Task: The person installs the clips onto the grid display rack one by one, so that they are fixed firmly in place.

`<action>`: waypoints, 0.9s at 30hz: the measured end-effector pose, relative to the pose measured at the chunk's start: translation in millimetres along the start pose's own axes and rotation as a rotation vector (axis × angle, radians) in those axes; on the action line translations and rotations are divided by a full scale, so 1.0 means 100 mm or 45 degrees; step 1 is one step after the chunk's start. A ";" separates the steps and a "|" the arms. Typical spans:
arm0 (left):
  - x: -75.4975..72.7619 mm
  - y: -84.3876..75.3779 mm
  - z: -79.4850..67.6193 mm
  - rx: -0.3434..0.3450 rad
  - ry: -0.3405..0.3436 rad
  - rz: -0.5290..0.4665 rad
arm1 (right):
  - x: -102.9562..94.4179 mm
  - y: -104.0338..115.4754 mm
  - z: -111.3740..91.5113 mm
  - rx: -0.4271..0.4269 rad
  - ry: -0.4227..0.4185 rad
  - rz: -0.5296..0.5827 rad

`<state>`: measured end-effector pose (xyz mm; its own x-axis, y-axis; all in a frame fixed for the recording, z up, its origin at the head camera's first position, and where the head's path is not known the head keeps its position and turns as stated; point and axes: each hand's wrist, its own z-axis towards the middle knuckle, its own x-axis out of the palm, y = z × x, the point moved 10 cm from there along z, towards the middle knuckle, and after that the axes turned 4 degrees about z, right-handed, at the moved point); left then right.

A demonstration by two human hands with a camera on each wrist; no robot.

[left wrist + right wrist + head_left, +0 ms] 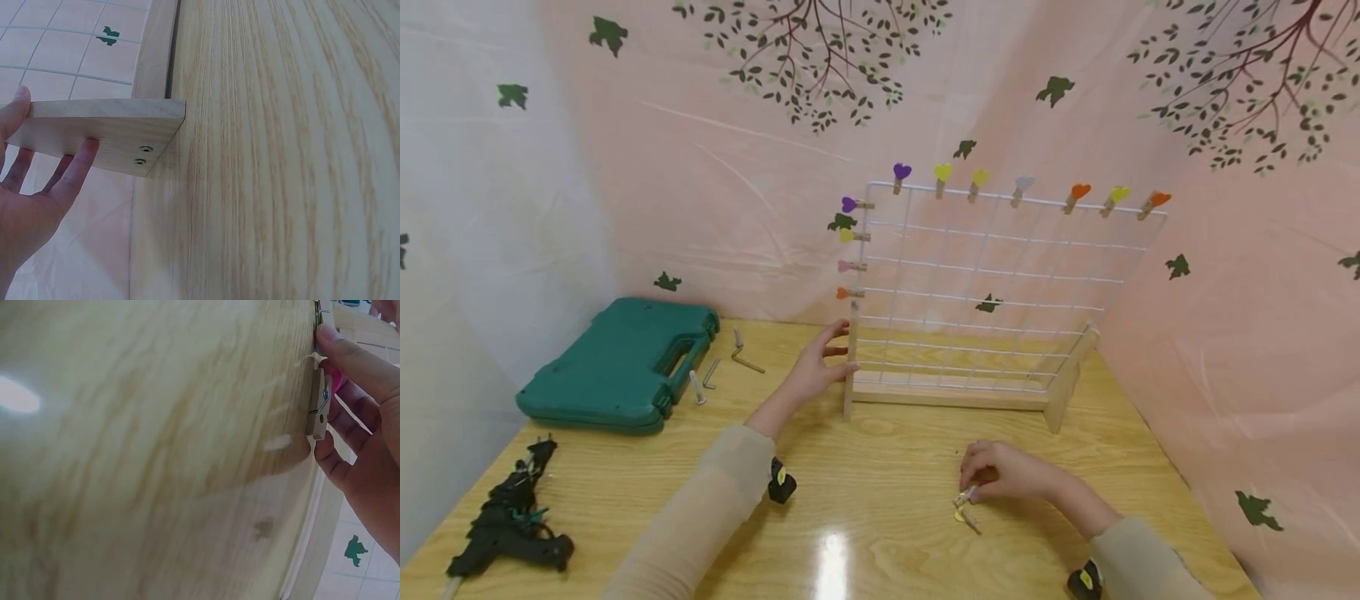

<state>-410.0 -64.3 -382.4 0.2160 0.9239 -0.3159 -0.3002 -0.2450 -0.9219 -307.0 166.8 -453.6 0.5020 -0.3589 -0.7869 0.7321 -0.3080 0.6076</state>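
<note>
A white wire grid [985, 275] stands in a wooden frame, with small heart-topped clothespins clipped along its top and left edges. My left hand [812, 367] grips the frame's left upright [106, 134], the thumb at its front edge and the fingers against its outer face. At the front right of the grid, my right hand [1000, 471] is down at the tabletop, its fingers curled around a wooden clothespin [317, 409] with a pink-purple heart. Right beside it lies a clothespin with a yellow heart [959, 516].
A green plastic case [617, 362] lies at the back left of the table [887, 517]. Hex keys [748, 361] and bolts [697, 388] are scattered to its right. Nearer the left front is a black glue gun [512, 512] with its cord. A printed cloth [760, 208] hangs behind.
</note>
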 end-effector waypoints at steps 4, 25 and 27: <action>0.01 0.01 0.01 0.004 0.004 -0.005 | -0.04 -0.05 -0.01 0.109 -0.010 0.046; -0.01 0.27 0.12 0.020 -0.056 0.010 | -2.23 0.91 -0.56 0.218 -1.265 -0.168; -0.01 0.27 0.12 0.019 -0.058 0.013 | -2.41 0.89 -0.72 0.218 -1.413 -0.174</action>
<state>-429.3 -67.9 -404.0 0.1704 0.9338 -0.3145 -0.3158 -0.2506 -0.9151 -329.8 289.2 -218.3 -0.3257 -0.8707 -0.3686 0.6342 -0.4903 0.5978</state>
